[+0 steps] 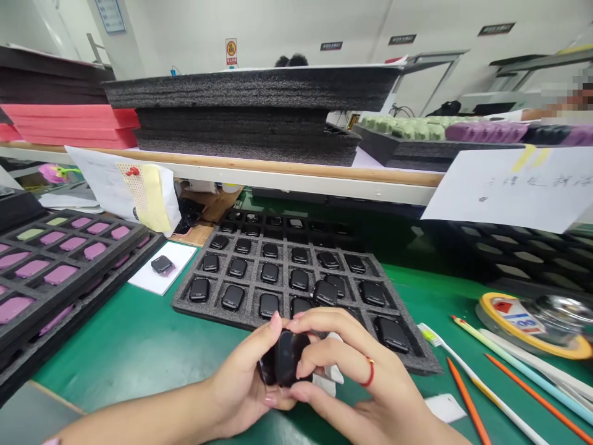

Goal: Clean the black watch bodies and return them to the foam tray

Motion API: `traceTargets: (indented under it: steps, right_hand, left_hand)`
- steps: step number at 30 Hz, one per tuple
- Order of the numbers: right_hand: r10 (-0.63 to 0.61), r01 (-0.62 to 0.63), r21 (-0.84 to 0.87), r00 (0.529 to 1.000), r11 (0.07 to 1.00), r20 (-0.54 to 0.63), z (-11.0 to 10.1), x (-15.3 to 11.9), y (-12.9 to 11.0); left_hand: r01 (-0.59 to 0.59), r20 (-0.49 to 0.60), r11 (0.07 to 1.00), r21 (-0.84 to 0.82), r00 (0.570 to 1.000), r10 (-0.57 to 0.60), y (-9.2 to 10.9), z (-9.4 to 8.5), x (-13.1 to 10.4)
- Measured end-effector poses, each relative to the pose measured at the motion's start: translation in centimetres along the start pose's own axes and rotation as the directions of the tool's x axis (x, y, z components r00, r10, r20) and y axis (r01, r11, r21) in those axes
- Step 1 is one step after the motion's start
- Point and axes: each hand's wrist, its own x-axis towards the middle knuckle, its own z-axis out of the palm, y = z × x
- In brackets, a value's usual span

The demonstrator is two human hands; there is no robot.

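In front of the tray, my left hand (248, 377) is closed on black, rounded-square smartwatch bodies; two dark pieces seem to lie side by side in its grip. My right hand (365, 364) pinches the nearer glossy smartwatch body (290, 358) by its edges. A crumpled white cloth or tissue (333, 364) shows between the right hand's fingers. A red ring is on one right finger. Just beyond both hands is a dark grey foam tray (222, 315) with black smartwatch bodies in its pockets. One smartwatch body (325, 292) leans on another there.
At left, stacked foam trays (88, 290) hold purple and green pieces; a watch body (162, 265) sits on a white pad (143, 279). At right lie a toothbrush (482, 383), orange sticks (467, 398) and a tape roll (491, 303). A shelf (287, 176) with foam stacks spans overhead.
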Motion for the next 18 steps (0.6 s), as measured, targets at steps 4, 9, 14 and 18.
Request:
traceTargets:
  steps: [4,9,14,18]
  right_hand:
    - [-0.008,0.008,0.002,0.997,1.000,-0.076,0.4,-0.1,0.1]
    - [0.141,-0.111,0.140,0.963,0.984,-0.231,0.2,0.1,0.4]
    - [0.453,-0.248,0.455,0.784,0.855,-0.424,-0.9,0.1,1.1]
    - [0.475,-0.265,0.476,0.785,0.838,-0.398,-1.5,-0.1,1.3]
  left_hand:
    - [-0.011,0.003,1.000,-0.002,1.000,0.011,0.1,0.0,0.1]
    - [-0.040,0.042,0.999,-0.002,0.998,0.040,0.0,0.0,0.0]
    - [-0.044,0.152,0.999,0.020,0.988,0.040,0.1,0.0,-0.2]
    - [-0.051,0.182,0.999,0.010,0.982,0.049,0.0,0.0,-0.2]
